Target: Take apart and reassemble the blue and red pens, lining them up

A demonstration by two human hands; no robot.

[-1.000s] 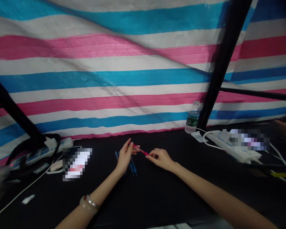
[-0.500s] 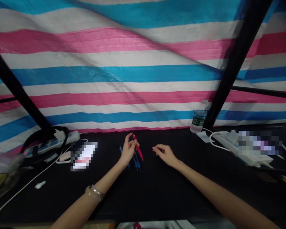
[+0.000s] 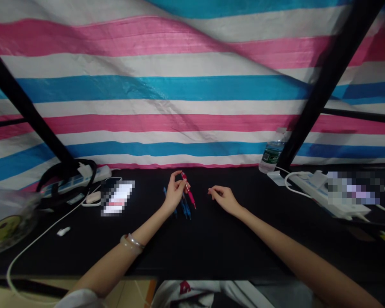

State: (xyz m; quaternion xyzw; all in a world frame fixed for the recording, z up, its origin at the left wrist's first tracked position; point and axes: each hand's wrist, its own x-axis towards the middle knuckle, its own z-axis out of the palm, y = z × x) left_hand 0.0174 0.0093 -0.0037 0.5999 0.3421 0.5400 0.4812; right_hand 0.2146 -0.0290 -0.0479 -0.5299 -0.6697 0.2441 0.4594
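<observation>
Pink, slender pen (image 3: pixel 191 200) pinched in my left hand (image 3: pixel 175 191), beside slim blue pens (image 3: pixel 186 209) on the black worktop (image 3: pixel 231 252); my right hand (image 3: pixel 225 200) curls closed, seemingly empty. The step looks like placement, calling for a gentle release.

Bottle (image 3: pixel 270 157) standing up at far edge of table (image 3: pixel 211 252), striped sheet (image 3: pixel 147 124) hanging behind! Power strip (image 3: pixel 103 173) near same edge, on left; plastic bag (image 3: pixel 9 226) farther left, white cable (image 3: pixel 19 256) spilling over near edge!
</observation>
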